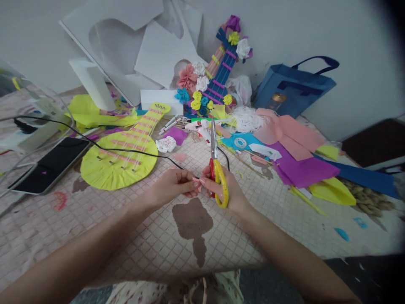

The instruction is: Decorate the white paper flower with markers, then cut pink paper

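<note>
Between my two hands, above the table's middle, is a small piece of pink paper, pinched at its edges by both. My left hand is closed on its left side. My right hand pinches its right side and also carries scissors with yellow and red handles, blades pointing away from me. Whether the blades are fully closed is hard to tell. A yellow paper-covered guitar shape with pink strips and white strings lies left of my hands. Near it sits a crumpled white paper flower.
A black cable crosses the guitar toward my hands. At left lies a phone beside a power strip. Behind stand a blue decorated guitar and a blue bag. Pink paper and purple paper lie at right.
</note>
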A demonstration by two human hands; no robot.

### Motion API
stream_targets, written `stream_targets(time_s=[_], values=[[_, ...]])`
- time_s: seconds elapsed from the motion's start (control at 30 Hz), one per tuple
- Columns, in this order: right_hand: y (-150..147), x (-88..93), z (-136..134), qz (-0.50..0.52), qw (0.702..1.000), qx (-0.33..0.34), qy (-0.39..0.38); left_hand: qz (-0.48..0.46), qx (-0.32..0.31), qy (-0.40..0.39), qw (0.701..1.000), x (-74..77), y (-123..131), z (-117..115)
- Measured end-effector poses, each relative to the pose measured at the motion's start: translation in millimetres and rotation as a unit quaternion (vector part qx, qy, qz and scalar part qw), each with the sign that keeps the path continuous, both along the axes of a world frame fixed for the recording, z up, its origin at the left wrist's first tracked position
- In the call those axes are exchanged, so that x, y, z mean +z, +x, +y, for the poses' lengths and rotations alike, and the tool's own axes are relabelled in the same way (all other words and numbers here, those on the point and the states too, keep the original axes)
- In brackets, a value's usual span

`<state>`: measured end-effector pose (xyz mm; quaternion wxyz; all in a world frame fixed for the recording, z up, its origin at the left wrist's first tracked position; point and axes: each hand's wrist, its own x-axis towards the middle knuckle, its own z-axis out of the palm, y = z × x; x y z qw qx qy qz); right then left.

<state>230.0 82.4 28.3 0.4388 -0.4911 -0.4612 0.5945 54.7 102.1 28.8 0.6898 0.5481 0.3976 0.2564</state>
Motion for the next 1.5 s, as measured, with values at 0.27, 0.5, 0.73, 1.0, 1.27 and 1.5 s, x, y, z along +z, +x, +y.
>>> stream_targets(time_s=[0.27, 0.5, 0.73, 1.0, 1.27, 1.5], values=[[1.0, -2.7, 1.6, -0.008, 1.000, -0.012, -0.010, -0.004, 0.010, 0.008, 1.000, 1.1, -1.5, 0.9], [2.6, -4.0, 1.7, -0.014, 1.000, 0.004, -0.016, -0.005, 0.008, -0.008, 1.000, 2.1, -2.5, 2.8], [1.9, -3.0, 1.4, -0.017, 0.999, 0.033, -0.012, -0.007, -0.017, 0.008, 1.000, -1.8, -4.2, 3.3], [1.6, -7.8, 2.2, -0.015, 0.999, 0.029, -0.011, -0.017, -0.007, 0.012, 1.000, 3.5, -2.6, 0.6], [0.5, -3.2, 0.4, -0.017, 1.000, 0.011, -0.015, -0.026, 0.014, 0.014, 0.999, -0.3, -2.9, 2.2], [1.7, -3.5, 0.3, -0.026, 1.000, 0.010, -0.002, -0.025, 0.010, -0.020, 0.999, -0.7, -4.8, 3.3]])
